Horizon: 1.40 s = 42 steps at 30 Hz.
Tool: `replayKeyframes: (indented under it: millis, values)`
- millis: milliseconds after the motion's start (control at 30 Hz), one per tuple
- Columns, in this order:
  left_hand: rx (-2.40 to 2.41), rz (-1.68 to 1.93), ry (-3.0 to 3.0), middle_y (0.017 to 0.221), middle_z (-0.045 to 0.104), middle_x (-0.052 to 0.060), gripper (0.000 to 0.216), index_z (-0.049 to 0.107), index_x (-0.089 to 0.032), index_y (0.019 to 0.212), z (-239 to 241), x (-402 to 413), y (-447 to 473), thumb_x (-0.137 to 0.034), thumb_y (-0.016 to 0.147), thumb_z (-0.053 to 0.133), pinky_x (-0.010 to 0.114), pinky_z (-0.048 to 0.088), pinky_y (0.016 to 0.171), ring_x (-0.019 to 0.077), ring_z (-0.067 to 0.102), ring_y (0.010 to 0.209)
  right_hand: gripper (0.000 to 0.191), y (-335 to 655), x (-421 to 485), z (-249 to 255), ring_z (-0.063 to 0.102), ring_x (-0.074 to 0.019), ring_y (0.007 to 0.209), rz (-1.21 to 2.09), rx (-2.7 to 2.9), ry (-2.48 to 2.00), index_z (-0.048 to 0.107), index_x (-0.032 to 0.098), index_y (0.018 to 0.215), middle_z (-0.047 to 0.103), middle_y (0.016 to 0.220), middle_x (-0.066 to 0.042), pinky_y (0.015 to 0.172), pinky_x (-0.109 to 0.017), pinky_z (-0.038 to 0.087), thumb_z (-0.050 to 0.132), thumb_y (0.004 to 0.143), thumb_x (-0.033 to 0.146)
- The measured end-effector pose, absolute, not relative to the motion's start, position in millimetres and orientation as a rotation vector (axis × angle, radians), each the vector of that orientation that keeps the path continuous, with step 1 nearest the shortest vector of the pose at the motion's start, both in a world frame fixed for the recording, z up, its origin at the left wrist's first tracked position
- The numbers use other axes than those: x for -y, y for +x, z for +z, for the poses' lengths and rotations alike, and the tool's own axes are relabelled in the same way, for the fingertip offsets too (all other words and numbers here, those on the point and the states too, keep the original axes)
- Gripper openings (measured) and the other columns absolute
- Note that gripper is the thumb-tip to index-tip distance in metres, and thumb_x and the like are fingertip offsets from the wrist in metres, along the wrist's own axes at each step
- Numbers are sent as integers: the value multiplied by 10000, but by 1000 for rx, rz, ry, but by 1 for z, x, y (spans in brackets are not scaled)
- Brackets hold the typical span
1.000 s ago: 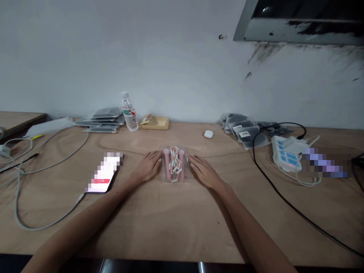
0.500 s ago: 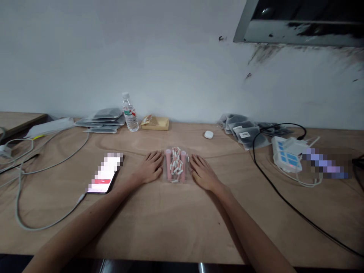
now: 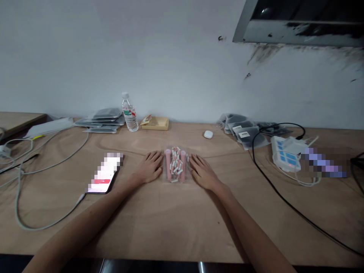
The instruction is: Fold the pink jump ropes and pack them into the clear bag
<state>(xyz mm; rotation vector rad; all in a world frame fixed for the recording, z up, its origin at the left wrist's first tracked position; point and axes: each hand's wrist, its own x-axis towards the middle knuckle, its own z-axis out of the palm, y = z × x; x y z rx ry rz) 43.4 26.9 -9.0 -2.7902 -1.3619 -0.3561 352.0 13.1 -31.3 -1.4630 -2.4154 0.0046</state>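
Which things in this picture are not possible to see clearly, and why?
Head view:
Phone screen: pixelated, content unreadable.
Object beside the white device with blue squares: covered by a pixelated patch.
Small white pieces in the clear packet: too small to identify.
Whether the left hand and right hand touch the packet: unclear.

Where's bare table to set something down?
Widest: near edge of the table, from the phone cable to the black cable. Smaller: between the packet of pink tubes and the earbud case. Crowded: back wall by the bottle and pouches; right, around the power strip.
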Motion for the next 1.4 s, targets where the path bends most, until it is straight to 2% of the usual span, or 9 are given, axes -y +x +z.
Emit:
replayKeyframes:
  millis: [333,500,600,767,1000,1233,1400]
  values:
    - [1377,-383,-2787,1594,385,149,589,397,-129,1524,-14,-29,43,-331,971,397,506,230,1229,300,302,1501,557,350,-11,-26,365,-354,1471,-58,2460,-1494,436,91,1515,427,1571,-195,1199,-526,323,365,1014,322]
    - [1454,-432,-2823,1598,382,136,553,423,-129,1510,-15,-31,42,-351,1039,234,487,218,1234,264,307,1502,546,351,-11,-28,376,-350,1466,-64,2441,-1476,464,92,1497,438,1563,-197,1195,-531,330,354,1020,333]
    - [1538,-452,-2852,1606,367,137,607,378,-125,1535,-12,-31,43,-433,1058,163,488,193,1239,263,298,1506,538,352,-12,-31,376,-336,1468,-41,2418,-1462,468,128,1500,450,1561,-171,1192,-545,334,337,1030,356]
    - [1577,-418,-2899,1643,269,168,759,281,-121,1575,-6,-27,47,-628,1011,253,526,136,1239,312,197,1539,554,353,-14,-33,399,-318,1458,32,2350,-1443,480,178,1502,477,1549,-139,1189,-555,340,258,1059,427]
    - [1564,-296,-2958,1658,176,203,852,200,-89,1595,-1,-26,46,-676,983,290,557,103,1235,350,96,1552,643,352,-12,-28,408,-336,1451,140,2277,-1411,385,195,1558,457,1560,-152,1180,-573,350,260,1045,560]
    - [1520,-69,-3096,1664,65,206,1029,102,-110,1615,16,-19,47,-822,901,304,552,56,1235,374,0,1547,744,355,-11,-24,278,-310,1521,280,2234,-1318,189,186,1619,270,1651,-172,1214,-549,294,331,1024,609]
    - [1465,28,-3131,1663,59,215,1063,89,-76,1612,25,-13,49,-833,894,299,529,62,1241,375,18,1548,754,357,-13,-24,322,-321,1502,319,2213,-1276,177,215,1623,300,1640,-168,1196,-570,314,348,1014,624]
